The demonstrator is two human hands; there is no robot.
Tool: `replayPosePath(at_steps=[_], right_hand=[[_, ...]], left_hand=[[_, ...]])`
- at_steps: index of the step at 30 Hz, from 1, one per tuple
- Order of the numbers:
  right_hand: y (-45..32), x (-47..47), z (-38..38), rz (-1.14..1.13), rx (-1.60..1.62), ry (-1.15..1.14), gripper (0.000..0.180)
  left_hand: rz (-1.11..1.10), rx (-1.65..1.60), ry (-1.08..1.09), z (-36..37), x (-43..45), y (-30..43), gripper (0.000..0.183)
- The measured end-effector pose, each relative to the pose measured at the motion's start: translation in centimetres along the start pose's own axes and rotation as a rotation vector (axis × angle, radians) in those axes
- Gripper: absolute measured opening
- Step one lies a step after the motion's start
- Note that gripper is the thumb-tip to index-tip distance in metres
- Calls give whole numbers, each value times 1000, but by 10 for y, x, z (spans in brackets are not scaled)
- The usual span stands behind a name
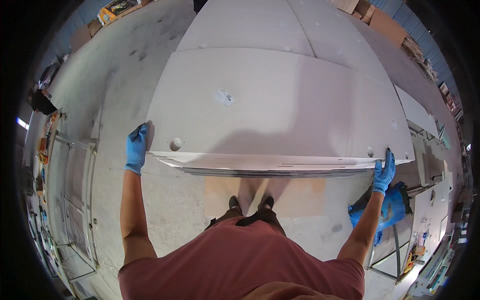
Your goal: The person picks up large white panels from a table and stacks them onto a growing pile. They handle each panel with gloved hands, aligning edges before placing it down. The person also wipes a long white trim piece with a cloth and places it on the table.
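Note:
A large white panel [262, 105] lies in front of me on top of a stack of similar panels [255, 163], whose layered edges show below it. It has a round hole [175, 144] near its front left corner, a smaller one [370, 151] near the front right, and a printed label [224, 97]. My left hand [136, 148], in a blue glove with dark fingertips, holds the panel's left edge close to the front corner; some fingertips are hidden. At the front right edge my right hand [384, 172], gloved alike, grips with its fingers reaching onto the top face.
More white panels [247, 24] lie beyond. A metal-framed bench [92, 180] with tools stands left, with a person [43, 102] near its far end. On the right are a blue wrapped bundle [393, 210] and a worktable [431, 213]. A brown sheet [303, 197] lies underfoot.

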State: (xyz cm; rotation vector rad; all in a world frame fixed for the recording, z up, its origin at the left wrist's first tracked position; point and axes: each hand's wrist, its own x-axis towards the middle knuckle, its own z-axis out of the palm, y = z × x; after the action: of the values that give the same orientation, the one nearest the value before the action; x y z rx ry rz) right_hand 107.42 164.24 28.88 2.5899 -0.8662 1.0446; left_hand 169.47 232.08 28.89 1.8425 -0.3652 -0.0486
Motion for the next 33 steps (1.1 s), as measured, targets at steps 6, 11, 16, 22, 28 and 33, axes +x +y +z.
replayPosePath(at_steps=[6,11,16,22,28,33], right_hand=[[6,1,-4,-24,-51,-7,64],[-1,7,-11,-2,-56,-3,60],[-10,11,-23,2,43,-1,55],[9,-58,-50,-3,105,74,58],[71,-258,-86,327,274,-258,52],[130,-393,-104,587,343,-381,44]], left_hand=[[56,164,43,-1,2,4,38],[186,1237,69,20,-20,73,35],[835,921,30,193,-104,150,54],[1037,799,-277,417,-227,228,63],[991,1007,-262,481,-256,233,66],[910,1200,-463,477,-265,294,48]])
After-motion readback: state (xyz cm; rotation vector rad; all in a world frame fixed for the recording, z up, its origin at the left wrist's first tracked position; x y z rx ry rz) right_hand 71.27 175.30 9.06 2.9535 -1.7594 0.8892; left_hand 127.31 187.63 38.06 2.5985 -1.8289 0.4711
